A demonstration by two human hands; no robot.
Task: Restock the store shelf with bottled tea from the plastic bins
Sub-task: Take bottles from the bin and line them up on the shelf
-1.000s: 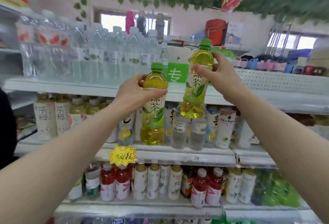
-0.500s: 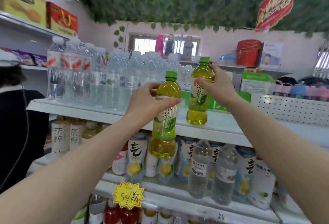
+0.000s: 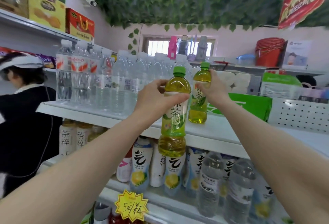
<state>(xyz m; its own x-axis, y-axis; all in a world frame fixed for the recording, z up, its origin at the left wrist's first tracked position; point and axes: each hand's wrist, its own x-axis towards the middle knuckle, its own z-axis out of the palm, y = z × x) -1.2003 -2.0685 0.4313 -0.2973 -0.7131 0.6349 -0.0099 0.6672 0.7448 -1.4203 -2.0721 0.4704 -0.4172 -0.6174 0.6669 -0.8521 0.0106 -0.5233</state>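
We hold a green tea bottle in each hand by the shoulder so the bases go in first: our right hand (image 3: 212, 88) stands its green tea bottle (image 3: 199, 99) on the white shelf (image 3: 219, 129) at 1 o'clock of the waiting left-hand bottle (image 3: 173, 115), which our left hand (image 3: 154, 97) grips at the shelf's front edge.

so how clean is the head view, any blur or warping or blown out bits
Head view: the tea bottle in the left hand is sharp; the top-left boxes and the forearm edges smear; the shelf bows from wide-angle distortion; the window is blown out white.
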